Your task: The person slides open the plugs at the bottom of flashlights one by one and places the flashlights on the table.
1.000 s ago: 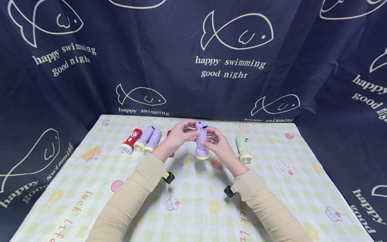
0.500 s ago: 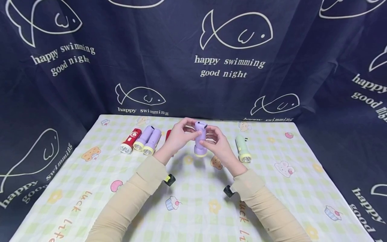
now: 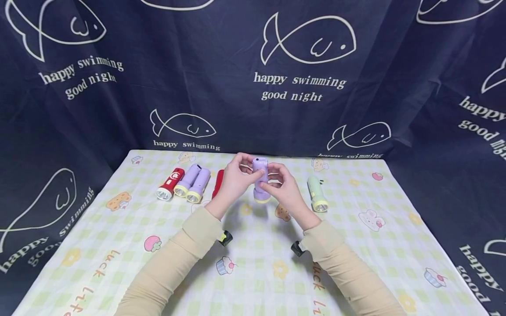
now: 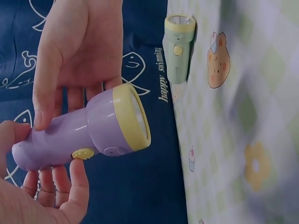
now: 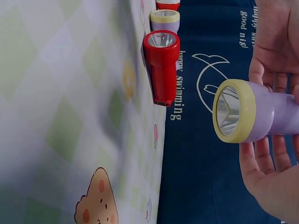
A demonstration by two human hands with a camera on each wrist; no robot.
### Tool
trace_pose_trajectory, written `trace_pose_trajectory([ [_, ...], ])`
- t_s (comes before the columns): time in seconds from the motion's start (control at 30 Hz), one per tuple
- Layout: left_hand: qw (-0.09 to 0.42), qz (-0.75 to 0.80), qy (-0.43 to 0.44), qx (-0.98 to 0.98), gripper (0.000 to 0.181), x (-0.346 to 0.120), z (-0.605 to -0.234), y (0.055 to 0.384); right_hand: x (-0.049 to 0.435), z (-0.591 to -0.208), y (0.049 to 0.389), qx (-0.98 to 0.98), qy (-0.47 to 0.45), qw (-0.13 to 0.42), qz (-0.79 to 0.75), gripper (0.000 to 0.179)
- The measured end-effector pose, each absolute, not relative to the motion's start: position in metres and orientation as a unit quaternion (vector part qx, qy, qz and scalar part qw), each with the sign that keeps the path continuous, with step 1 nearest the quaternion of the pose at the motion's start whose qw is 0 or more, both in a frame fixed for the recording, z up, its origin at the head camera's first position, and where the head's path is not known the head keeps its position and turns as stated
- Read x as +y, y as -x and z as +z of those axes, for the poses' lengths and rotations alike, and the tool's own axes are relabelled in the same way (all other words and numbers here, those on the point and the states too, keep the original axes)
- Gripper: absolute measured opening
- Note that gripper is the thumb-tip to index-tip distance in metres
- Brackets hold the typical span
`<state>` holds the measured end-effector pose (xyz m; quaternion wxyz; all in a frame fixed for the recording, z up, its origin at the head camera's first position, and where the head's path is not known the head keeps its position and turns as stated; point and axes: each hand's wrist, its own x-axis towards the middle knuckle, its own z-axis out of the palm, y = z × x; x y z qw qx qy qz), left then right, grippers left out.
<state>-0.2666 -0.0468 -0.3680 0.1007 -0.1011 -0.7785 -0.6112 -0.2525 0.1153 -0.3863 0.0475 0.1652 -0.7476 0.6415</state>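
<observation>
Purple flashlight (image 3: 261, 181) held off the tablecloth (image 3: 356, 245) mid-table, lens end down, gripped btwn left hand (image 3: 236, 182) and right hand (image 3: 285, 189), fingers of both curled on barrel. Lamp looks unlit. Left of it: red flashlight (image 3: 171, 184), two purple, another red; right of it: green flashlight (image 3: 317, 194). Prob. mid-inspection, not yet set down.

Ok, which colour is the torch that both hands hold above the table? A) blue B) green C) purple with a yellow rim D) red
C: the left hand and right hand hold a purple torch with a yellow rim; the green torch lies on the table.
</observation>
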Motion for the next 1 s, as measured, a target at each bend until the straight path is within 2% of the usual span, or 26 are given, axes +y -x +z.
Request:
trace_pose_trajectory([
  [0.17, 0.109, -0.606, 0.098, -0.782, 0.036, -0.045, -0.367, 0.264, 0.112, -0.374, 0.245, -0.755, -0.157, 0.046, 0.635, 0.049],
  [0.4, 0.112, -0.6, 0.103, -0.785, 0.036, -0.043, -0.367, 0.263, 0.117, -0.395, 0.259, -0.743, -0.149, 0.042, 0.651, 0.05],
  [0.6, 0.113, -0.598, 0.11, -0.786, 0.036, -0.044, -0.367, 0.264, 0.117, -0.397, 0.26, -0.748, -0.146, 0.048, 0.646, 0.049],
  [1.0, 0.042, -0.649, 0.142, -0.746, 0.032, -0.054, -0.371, 0.272, 0.12, -0.396, 0.259, -0.743, -0.137, 0.036, 0.654, 0.049],
])
